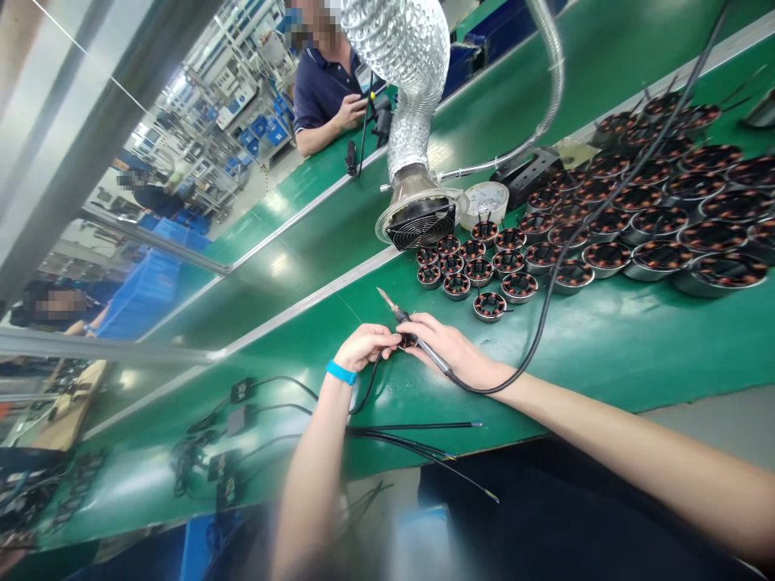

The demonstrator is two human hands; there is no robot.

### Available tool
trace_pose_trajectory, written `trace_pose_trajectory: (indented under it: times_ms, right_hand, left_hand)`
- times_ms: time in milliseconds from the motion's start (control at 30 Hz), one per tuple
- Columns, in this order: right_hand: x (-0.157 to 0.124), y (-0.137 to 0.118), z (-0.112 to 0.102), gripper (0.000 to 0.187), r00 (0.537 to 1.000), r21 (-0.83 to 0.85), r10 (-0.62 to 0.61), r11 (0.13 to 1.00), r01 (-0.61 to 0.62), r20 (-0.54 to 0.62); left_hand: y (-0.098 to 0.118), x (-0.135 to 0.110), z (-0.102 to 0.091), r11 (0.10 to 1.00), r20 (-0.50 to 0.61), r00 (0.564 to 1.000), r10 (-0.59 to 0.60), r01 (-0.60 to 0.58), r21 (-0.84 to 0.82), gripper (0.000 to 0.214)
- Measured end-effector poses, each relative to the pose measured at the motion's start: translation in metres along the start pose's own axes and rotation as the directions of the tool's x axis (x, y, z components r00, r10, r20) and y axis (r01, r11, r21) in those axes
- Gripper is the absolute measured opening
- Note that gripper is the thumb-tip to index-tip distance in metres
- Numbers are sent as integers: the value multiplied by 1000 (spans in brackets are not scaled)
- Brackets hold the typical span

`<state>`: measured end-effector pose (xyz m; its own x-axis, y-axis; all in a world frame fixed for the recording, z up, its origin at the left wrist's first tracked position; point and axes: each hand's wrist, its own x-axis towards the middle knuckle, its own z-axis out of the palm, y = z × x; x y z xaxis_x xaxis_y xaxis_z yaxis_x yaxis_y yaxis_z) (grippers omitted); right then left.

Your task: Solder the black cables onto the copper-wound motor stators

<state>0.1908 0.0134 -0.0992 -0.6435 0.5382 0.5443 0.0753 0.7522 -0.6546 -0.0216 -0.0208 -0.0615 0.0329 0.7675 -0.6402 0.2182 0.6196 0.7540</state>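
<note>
A soldering iron (433, 356) rests in my right hand (460, 353), its bare tip pointing up and left, away from me. Between both hands is a small round motor stator (408, 341), mostly covered by the fingers. My left hand (366, 347), with a blue wristband, is closed at the stator's left side and pinches a black cable (374, 379) against it. My right fingertips also touch the stator's far side. Whether the cable's wires meet the stator is hidden. Several copper-wound stators in metal rings (490, 306) stand just beyond my right hand.
A fume extractor's fan hood (424, 219) on a foil duct hangs beyond the hands, beside a white tub (486, 203). The iron's black cord (548, 298) arcs across the right. Loose cables (417, 425) lie near the front edge. Across the bench sits another person (324, 97).
</note>
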Motion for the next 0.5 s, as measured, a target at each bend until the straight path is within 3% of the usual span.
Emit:
trace_pose_trajectory:
  times_ms: [167, 267, 333, 400, 500]
  right_hand:
    - [-1, 3, 2, 33, 1000, -22, -23, 999, 23, -11]
    - [0, 2, 0, 37, 999, 20, -33, 999, 33, -18]
    - [2, -2, -4, 42, 999, 59, -26, 998, 28, -28]
    - [5, -10, -12, 45, 998, 70, -1, 998, 5, -55]
    - [5, -24, -30, 46, 992, -8, 42, 999, -43, -118]
  left_hand:
    - [-1, -2, -1, 998, -26, 1000, 10, -9, 56, 49]
    - [-1, -13, 4, 984, -137, 982, 128, -109, 140, 51]
    - [0, -22, 13, 937, -236, 930, 280, -212, 278, 57]
    - [0, -29, 25, 833, -273, 853, 446, -284, 474, 69]
    - [0, -33, 43, 655, -252, 771, 585, -266, 707, 66]
